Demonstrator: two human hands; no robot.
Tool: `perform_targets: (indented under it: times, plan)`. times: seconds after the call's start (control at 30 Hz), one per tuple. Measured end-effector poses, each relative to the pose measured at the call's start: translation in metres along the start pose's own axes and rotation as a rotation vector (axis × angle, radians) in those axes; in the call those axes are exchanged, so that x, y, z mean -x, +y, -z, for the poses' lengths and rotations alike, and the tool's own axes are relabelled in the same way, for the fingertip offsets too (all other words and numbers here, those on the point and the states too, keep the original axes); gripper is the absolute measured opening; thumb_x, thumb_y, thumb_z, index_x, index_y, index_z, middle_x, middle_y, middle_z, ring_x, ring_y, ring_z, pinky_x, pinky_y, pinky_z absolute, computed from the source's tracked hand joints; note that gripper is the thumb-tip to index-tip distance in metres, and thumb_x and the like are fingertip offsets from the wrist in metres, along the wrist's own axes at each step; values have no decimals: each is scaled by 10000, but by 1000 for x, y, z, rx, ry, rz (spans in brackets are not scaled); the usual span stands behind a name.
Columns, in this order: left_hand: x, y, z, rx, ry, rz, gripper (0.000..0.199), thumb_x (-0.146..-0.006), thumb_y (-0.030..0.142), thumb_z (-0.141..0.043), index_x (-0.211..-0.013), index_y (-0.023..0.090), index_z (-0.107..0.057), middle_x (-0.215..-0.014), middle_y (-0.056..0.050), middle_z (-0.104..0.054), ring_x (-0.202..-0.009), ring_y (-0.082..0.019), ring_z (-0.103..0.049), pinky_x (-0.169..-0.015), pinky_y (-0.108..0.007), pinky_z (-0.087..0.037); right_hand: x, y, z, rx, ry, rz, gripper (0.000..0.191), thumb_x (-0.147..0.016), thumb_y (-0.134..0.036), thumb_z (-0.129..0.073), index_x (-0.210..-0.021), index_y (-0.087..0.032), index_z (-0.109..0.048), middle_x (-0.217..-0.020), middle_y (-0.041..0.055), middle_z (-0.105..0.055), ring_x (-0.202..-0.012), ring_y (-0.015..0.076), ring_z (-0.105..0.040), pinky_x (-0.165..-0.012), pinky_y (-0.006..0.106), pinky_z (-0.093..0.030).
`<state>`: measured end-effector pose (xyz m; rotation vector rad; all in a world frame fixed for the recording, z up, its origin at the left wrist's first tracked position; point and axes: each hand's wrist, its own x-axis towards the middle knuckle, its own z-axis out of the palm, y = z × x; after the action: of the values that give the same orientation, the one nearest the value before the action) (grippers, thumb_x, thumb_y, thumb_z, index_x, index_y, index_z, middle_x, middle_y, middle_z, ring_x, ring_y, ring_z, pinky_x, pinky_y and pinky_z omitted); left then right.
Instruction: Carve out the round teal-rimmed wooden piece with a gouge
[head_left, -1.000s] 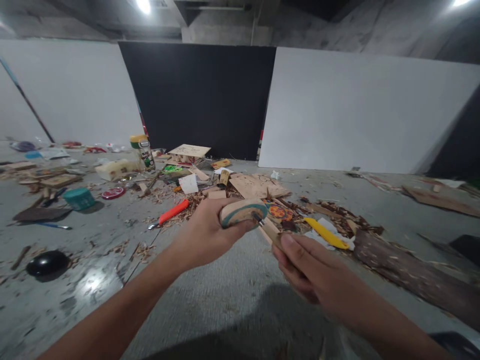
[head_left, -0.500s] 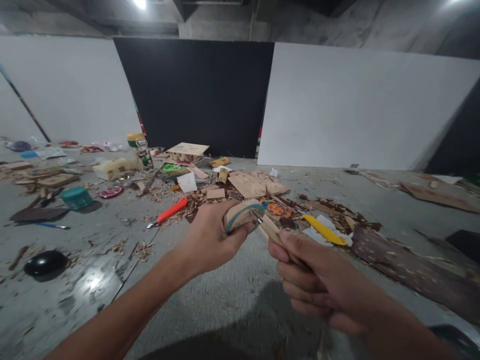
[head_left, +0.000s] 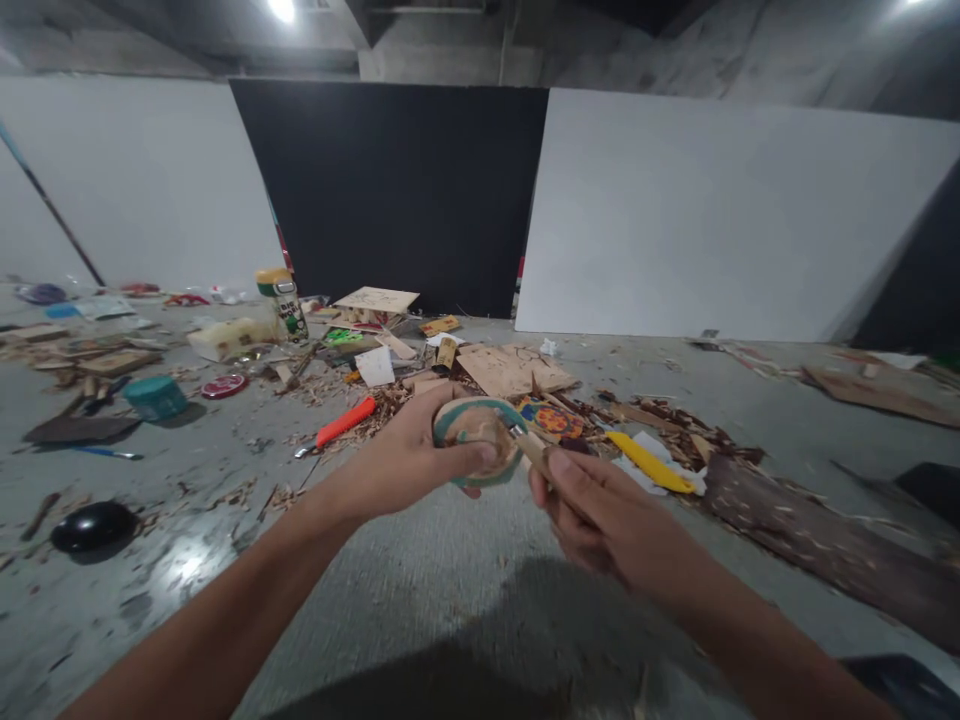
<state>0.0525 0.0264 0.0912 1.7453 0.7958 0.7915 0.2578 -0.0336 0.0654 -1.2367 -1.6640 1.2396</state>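
Note:
My left hand [head_left: 409, 455] grips a round wooden piece [head_left: 470, 425] with teal paint along its rim, the thumb lying across its carved face. That face is tilted toward me. In my right hand [head_left: 592, 500] is a carving tool [head_left: 535, 452] with a wooden handle and a short metal tip. The tip meets the right part of the round piece's face, near the teal edge. Both hands are held above the grey floor. Beyond the left hand lies a red-orange utility knife [head_left: 346, 422]; a yellow utility knife [head_left: 649, 462] rests on white paper to the right.
Wood shavings and scraps surround a thin wooden board [head_left: 517, 370] ahead. At left are a teal container [head_left: 154, 398], a black rounded object [head_left: 94, 530] and a yellow-lidded bottle [head_left: 283, 305]. A long brown bark-like piece [head_left: 817, 540] lies at right. White and black panels stand behind.
My left hand has turned the round piece so its carved face shows more, with the thumb now across it. My right hand has shifted slightly up and left with the carving tool.

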Motion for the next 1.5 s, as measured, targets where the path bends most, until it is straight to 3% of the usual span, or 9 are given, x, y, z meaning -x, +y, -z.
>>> perform_targets:
  times: [0.2,0.4,0.7,0.83,1.0,1.17,1.23,1.4,1.5]
  plan:
    - [2,2,-4,-93,25,-51,233,-831,338,-691,-955,144,-658,-877,-29,-582,-703,-125,-562,-557,-244,-553,9,-9,-1,149,65,3,426,-1007,-487,-299,-798,-212,-548,-545,-59,-371,-505,121,-347,-482,254,-319]
    - [0,2,-1,-222,59,-129,243,-863,354,-674,-1024,172,-684,-883,-18,-645,-702,-110,-552,-584,-221,-495,13,-11,-1,142,83,-39,432,-1019,-483,-278,-801,-214,-536,-571,-56,-369,-509,112,-337,-467,240,-303]
    - [5,4,-11,-396,153,-306,273,-902,242,-604,-1163,199,-669,-1155,-16,-721,-1035,-159,-651,-893,-252,-497,15,-9,-8,-248,18,-203,474,-887,-688,-451,-760,-232,-479,-473,-115,-281,-382,62,-147,-334,189,-171]
    - [6,-1,-18,-570,250,-288,335,-893,222,-583,-1225,216,-635,-1124,-12,-735,-1003,-185,-675,-862,-297,-501,11,-10,-16,-377,31,-273,443,-877,-667,-480,-778,-235,-469,-459,-133,-250,-370,51,-107,-339,180,-175]
    - [6,-1,-20,-620,267,-228,311,-873,240,-581,-1178,217,-639,-1002,-9,-748,-891,-207,-686,-776,-328,-501,6,-7,-16,-86,215,-105,389,-889,-572,-521,-741,-212,-509,-480,-97,-315,-418,66,-248,-400,190,-230]
    - [6,-2,-20,-653,236,-177,247,-868,251,-567,-1094,203,-654,-904,-17,-735,-807,-214,-668,-716,-336,-490,8,-9,-12,-391,-15,-353,340,-956,-525,-319,-813,-250,-456,-455,-128,-210,-372,83,-100,-360,217,-162]
    - [5,-2,-20,-641,236,-181,253,-868,250,-568,-1102,203,-651,-932,-20,-736,-836,-214,-670,-737,-336,-492,8,-6,-13,-274,27,-295,345,-958,-517,-312,-804,-247,-462,-464,-119,-218,-383,94,-130,-381,234,-174]
    - [6,0,-20,-603,234,-180,269,-881,288,-573,-1125,204,-650,-988,-30,-738,-899,-220,-665,-785,-338,-495,5,3,-16,433,351,126,291,-935,-399,-418,-720,-219,-492,-609,-3,-474,-566,150,-401,-544,302,-268]
    - [7,2,-20,-595,208,-168,248,-871,281,-576,-1087,187,-654,-956,-39,-731,-870,-218,-650,-749,-329,-490,5,-2,-12,294,281,47,284,-936,-423,-434,-734,-227,-478,-569,-31,-429,-511,133,-353,-505,283,-247]
